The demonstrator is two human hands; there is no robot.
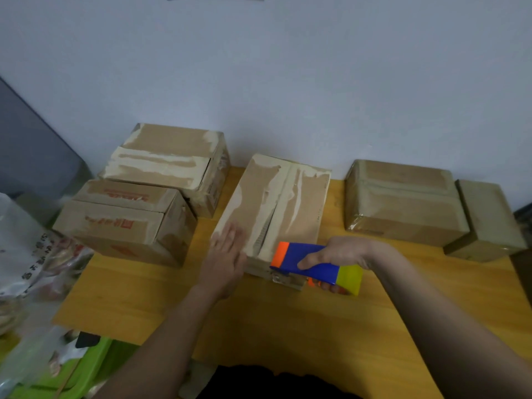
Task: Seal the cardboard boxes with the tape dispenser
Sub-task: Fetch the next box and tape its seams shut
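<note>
A middle box [273, 208] is being worked on at the front of the wooden table [288, 321]. It is held down by the left hand [227, 254], which is laid flat with straight fingers on the near left part of its top. The tape dispenser [316, 264], blue with an orange tip and a yellow back, is gripped by the right hand [339, 254]; the fingers are curled round its body. The dispenser is held at the near end of the box, just at the edge where the slit between the flaps ends.

The slit down the middle of this box looks open, so it is judged that the taping of it is only being started. Two boxes [403, 203] on the right look shiny and wrapped, so they are likely done. Two boxes [135, 208] on the left show gaps between their flaps and torn old patches, so they are probably left to be sealed. About half the job seems to be left. A clear bag [26, 240] is seen at the far left.
</note>
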